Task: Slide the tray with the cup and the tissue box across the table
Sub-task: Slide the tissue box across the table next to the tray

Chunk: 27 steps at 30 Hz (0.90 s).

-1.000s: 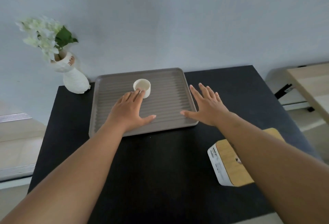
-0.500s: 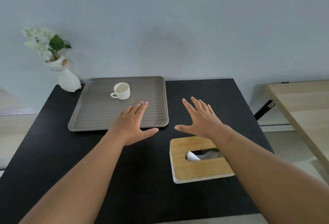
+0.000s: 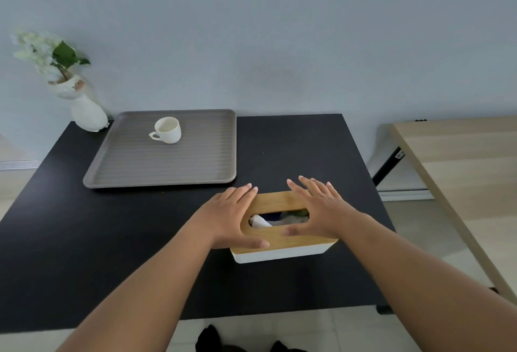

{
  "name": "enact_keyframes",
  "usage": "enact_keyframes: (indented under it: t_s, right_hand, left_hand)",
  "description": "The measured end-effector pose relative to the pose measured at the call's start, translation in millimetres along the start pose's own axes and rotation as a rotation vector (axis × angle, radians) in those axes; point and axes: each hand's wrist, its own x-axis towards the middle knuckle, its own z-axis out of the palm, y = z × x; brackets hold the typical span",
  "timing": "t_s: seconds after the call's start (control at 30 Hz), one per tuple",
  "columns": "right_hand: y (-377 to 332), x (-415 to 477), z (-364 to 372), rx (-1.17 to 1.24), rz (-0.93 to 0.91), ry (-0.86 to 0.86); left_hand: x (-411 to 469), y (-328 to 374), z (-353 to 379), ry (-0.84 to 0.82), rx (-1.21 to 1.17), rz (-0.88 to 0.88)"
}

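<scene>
A grey ribbed tray [image 3: 167, 165] lies at the back left of the black table [image 3: 84, 239]. A white cup [image 3: 167, 130] stands on it near its far edge, handle pointing left. The tissue box [image 3: 279, 202], white with a wooden slotted lid, sits on the table to the right of and nearer than the tray, outside it. My left hand [image 3: 229, 217] lies over the box's left end and my right hand [image 3: 321, 209] over its right end. Both hands have fingers spread and thumbs on the lid's near part. Neither hand has closed around the box.
A white vase with white flowers [image 3: 84, 108] stands at the table's back left corner, just beside the tray. A light wooden table [image 3: 461, 161] stands to the right across a gap. The wall runs directly behind the table.
Both hands have pulled back from the tray and come down over the tissue box's two ends. The view has shifted right and back, so the tray now appears farther left.
</scene>
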Motion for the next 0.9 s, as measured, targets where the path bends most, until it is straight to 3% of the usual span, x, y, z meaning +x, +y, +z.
enact_keyframes:
  t_s: [0.13, 0.23, 0.37, 0.9]
  right_hand:
    - [7, -9, 9, -0.067, -0.044, -0.096]
    - [8, -7, 10, -0.185, -0.067, -0.085]
    - [7, 0, 9, -0.171, -0.094, -0.077]
    - [25, 67, -75, -0.194, -0.103, 0.099]
  left_hand:
    - [2, 13, 7, -0.016, 0.081, 0.020]
    - [3, 13, 7, -0.040, 0.105, -0.002]
    - [8, 16, 5, -0.061, 0.094, -0.023]
    - [80, -25, -83, 0.050, 0.155, 0.039]
